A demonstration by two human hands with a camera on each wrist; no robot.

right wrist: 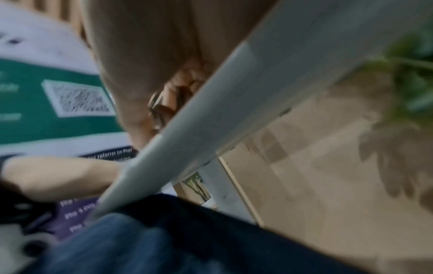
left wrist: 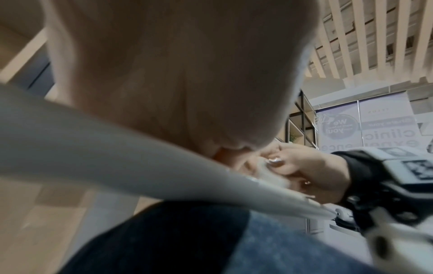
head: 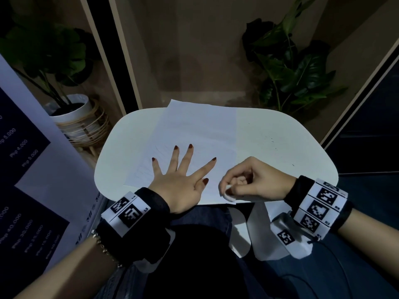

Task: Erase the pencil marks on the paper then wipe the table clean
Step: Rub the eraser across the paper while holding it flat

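Rounded white table [head: 280, 134] carries dark specks. White paper sheet [head: 194, 130] overhangs its near edge, pinned by the flat, splayed left hand [head: 179, 180]. Right hand [head: 252, 180] pinches a small white eraser [head: 227, 193] there; unsupported paper may crease or tear under rubbing.

dim room. beige wall panel [head: 194, 50] behind, with pale upright trim [head: 125, 61]. leafy plant in a white pot [head: 73, 108] on a rattan stand [head: 90, 130], far left. second dark-leaved plant [head: 298, 67], far right. printed price banner [head: 28, 169] along the left. slatted ceiling [left wrist: 374, 37]; open shelving [left wrist: 302, 122] in the left wrist view.
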